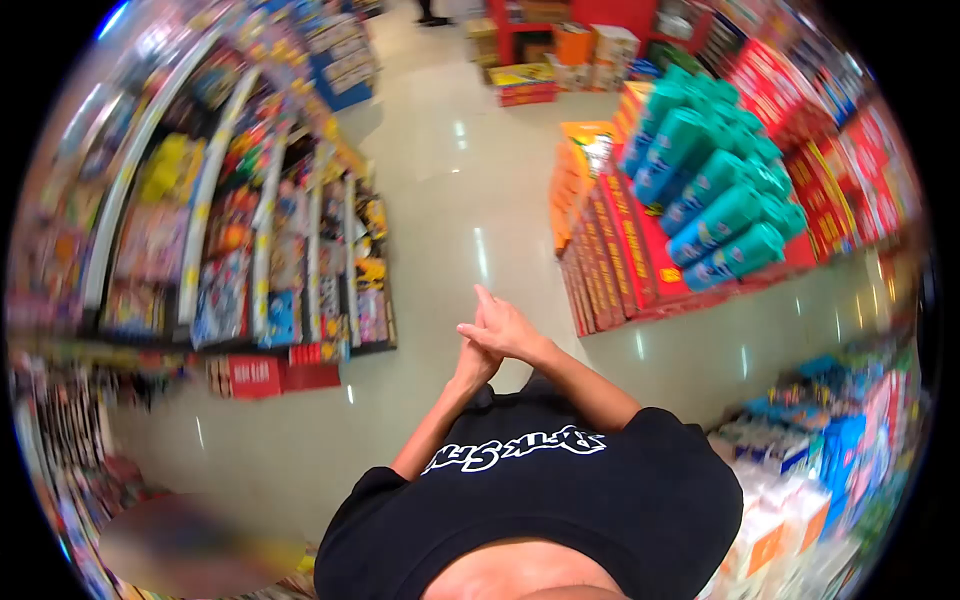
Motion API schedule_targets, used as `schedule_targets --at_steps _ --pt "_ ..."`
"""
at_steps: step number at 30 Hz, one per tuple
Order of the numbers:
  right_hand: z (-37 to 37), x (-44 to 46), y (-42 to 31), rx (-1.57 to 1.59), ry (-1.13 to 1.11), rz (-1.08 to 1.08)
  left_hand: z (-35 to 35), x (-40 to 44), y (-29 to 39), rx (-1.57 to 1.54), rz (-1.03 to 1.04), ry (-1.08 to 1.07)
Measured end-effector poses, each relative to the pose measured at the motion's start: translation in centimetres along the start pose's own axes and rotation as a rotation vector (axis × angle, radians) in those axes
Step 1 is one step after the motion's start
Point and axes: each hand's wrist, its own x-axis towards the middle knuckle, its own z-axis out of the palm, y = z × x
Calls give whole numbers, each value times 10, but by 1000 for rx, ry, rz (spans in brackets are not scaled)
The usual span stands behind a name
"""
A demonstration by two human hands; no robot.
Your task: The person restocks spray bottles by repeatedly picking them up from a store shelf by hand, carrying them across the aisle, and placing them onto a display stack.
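Observation:
My two hands meet in front of my body, above the shiny floor. The right hand lies over the left, its fingers pressed together round it and one fingertip pointing forward. Beneath it is my left hand, whose fingers are mostly hidden. No object shows in either hand. Both bare forearms come out of a black T-shirt with white lettering.
Shelves of colourful packets stand on the left, with a red box at their foot. To the right, teal-capped bottles top a red display. White packs sit at lower right. Cartons stand ahead; a person's legs show far off.

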Motion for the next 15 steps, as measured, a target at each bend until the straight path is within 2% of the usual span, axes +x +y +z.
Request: schedule_targets --at_steps 2,5,6,8,11,13,15 --pt "37 5 -35 -11 -135 -69 -38 -41 -21 87 -7 82" --pt "110 2 -92 1 -405 -58 -92 -109 -36 519 53 346" --pt "141 -4 -106 -52 -421 -128 -111 -133 -31 423 -160 371" --pt "210 -20 -136 -139 -420 -266 -150 -193 -39 514 -255 445" --pt "299 -50 -187 -96 -607 -287 -206 -280 -59 660 -367 506" --pt "346 -69 -219 -154 -720 -374 -235 -330 -66 755 -494 476" --pt "389 -83 -244 -221 -847 -409 -255 -375 -72 622 -555 527"
